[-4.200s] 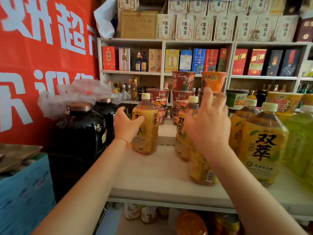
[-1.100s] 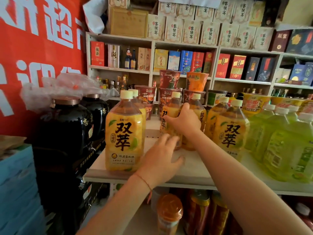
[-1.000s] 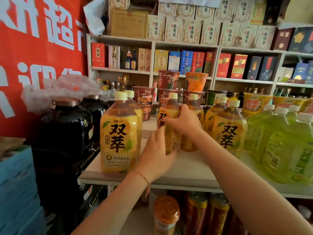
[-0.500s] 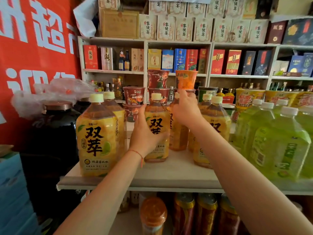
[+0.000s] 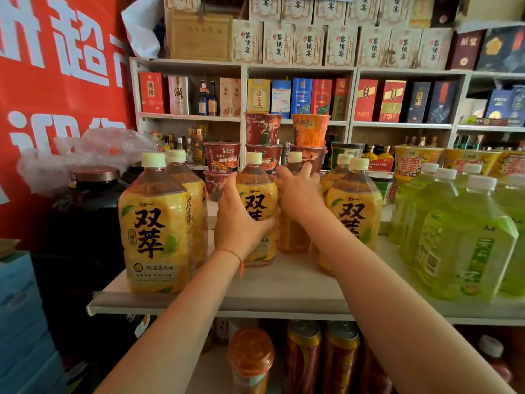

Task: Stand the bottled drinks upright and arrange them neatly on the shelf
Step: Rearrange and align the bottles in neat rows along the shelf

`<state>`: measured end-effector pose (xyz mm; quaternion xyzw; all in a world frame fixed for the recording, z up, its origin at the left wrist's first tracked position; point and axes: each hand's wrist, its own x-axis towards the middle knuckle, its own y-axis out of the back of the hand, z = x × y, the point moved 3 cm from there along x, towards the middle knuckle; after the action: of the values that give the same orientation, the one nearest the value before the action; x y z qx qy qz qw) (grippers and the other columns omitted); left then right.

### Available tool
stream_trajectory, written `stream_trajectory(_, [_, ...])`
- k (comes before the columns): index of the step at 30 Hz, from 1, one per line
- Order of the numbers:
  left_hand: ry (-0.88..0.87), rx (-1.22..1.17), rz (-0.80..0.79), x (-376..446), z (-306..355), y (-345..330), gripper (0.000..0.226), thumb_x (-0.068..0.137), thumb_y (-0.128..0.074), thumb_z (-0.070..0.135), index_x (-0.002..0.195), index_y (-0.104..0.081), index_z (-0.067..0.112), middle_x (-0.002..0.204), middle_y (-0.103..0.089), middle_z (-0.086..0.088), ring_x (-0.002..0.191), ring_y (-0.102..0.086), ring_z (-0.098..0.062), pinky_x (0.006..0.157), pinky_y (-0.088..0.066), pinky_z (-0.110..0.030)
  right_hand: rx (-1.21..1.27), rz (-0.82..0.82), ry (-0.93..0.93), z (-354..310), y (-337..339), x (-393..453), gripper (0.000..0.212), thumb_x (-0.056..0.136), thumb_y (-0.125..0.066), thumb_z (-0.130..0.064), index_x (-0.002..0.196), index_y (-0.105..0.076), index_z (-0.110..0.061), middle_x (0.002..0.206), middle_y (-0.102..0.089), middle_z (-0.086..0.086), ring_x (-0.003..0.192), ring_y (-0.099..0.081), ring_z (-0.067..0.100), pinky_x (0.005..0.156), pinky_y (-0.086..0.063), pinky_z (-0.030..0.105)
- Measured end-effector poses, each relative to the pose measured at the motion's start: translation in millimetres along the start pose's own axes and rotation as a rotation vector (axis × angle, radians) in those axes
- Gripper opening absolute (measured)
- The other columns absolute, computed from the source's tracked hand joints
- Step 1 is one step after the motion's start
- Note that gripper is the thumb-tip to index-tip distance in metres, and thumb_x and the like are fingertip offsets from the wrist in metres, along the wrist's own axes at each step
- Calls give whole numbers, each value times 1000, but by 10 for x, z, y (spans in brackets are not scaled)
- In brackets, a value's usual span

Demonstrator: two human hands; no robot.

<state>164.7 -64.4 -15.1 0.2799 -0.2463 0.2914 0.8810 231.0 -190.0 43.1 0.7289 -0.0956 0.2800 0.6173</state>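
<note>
Yellow "双萃" tea bottle [image 5: 257, 211] upright mid-shelf [image 5: 284, 291], left hand [image 5: 238, 223] wrapped round its 9 o'clock side, right hand [image 5: 298, 194] gripping the next bottle [image 5: 292, 234] at 3 o'clock, green bottles [image 5: 460, 245] further right.

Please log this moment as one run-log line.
left hand grips upright yellow tea bottle | right hand on bottle behind | shelf

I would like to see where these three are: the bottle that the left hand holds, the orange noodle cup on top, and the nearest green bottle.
Bottle in left hand [image 5: 257, 207]: head view, on its yellow label.
Orange noodle cup [image 5: 311, 130]: head view, on its side wall.
Nearest green bottle [image 5: 466, 245]: head view, on its label.
</note>
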Motion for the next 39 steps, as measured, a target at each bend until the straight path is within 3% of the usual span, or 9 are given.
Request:
stream_trajectory(4, [4, -10, -13, 5, -3, -6, 120, 66, -90, 43, 153, -8, 37, 150, -37, -6, 129, -49, -26, 95, -54, -46, 16, 47, -23, -46, 26, -173, 56, 98, -41, -16, 151, -23, -27, 148, -22, 31, 124, -37, 49, 105, -40, 50])
stream_trajectory(14, [46, -161, -79, 43, -41, 26, 121, 63, -91, 44, 153, -10, 41, 150, -43, -3, 130, -50, -21, 101, -51, -43, 207, 25, -20, -80, 487, -673, 64, 94, -49, -16, 150, -24, -34, 147, -24, 23, 125, -36, 48, 105, -36, 53])
stream_trajectory(20, [112, -507, -118, 51, 97, 95, 66, 101, -54, 33, 157, -20, 34, 155, -37, 5, 140, -36, -16, 108, -34, -35, 625, -40, 202, 87, 682, -869, 87, 85, -72, -20, 146, -23, -58, 134, -32, 4, 115, -47, 26, 97, -53, 40])
stream_trajectory(24, [238, -676, -158, 85, 35, 92, 66, 90, -50, 60, 151, -34, 42, 155, -43, 1, 139, -46, -23, 112, -39, -52, 1121, -153, 326, 171, 629, -922, 113, 78, -82, -11, 145, -10, -67, 161, -17, -16, 145, -26, 17, 107, -46, 52])
stream_trajectory(27, [318, -729, -202, 138, -260, -11, 93, 72, -56, 87, 148, -45, 35, 145, -56, -3, 130, -56, -26, 107, -45, -57, 1330, -204, 134, 150, 391, -1063, 106, 79, -79, -37, 151, -3, -59, 153, -28, -15, 139, -39, 13, 105, -48, 46])
stream_trajectory(29, [333, -700, -204, 89, -291, -2, 100, 67, -50, 94, 147, -46, 35, 147, -55, 1, 134, -52, -22, 111, -41, -55, 1275, -238, 56, 96, 182, -1185, 103, 75, -70, -55, 156, -9, -41, 144, -46, -16, 127, -53, 10, 102, -51, 42])
stream_trajectory(31, [313, -681, -189, -87, -37, 150, 84, 79, -44, 87, 145, -50, 36, 147, -55, 6, 136, -50, -17, 113, -39, -50, 1210, -209, 37, 80, 34, -1248, 95, 74, -65, -60, 153, -22, -32, 131, -58, -16, 115, -61, 4, 95, -56, 35])
stream_trajectory(35, [222, -647, -129, -269, 147, 313, 59, 99, -33, 62, 145, -52, 31, 144, -56, 10, 134, -49, -6, 115, -38, -37, 1170, -278, 50, 13, -15, -1218, 81, 79, -52, -64, 150, -30, -32, 120, -60, -22, 109, -60, -2, 85, -51, 18])
stream_trajectory(39, [-62, -366, 25, -392, 346, 476, 63, 98, -40, 50, 155, -33, 26, 158, -34, 13, 146, -30, -4, 123, -26, -39, 985, -309, 77, -91, -20, -1229, 73, 87, -44, -68, 147, -38, -27, 136, -57, -9, 125, -55, 13, 100, -49, 33])
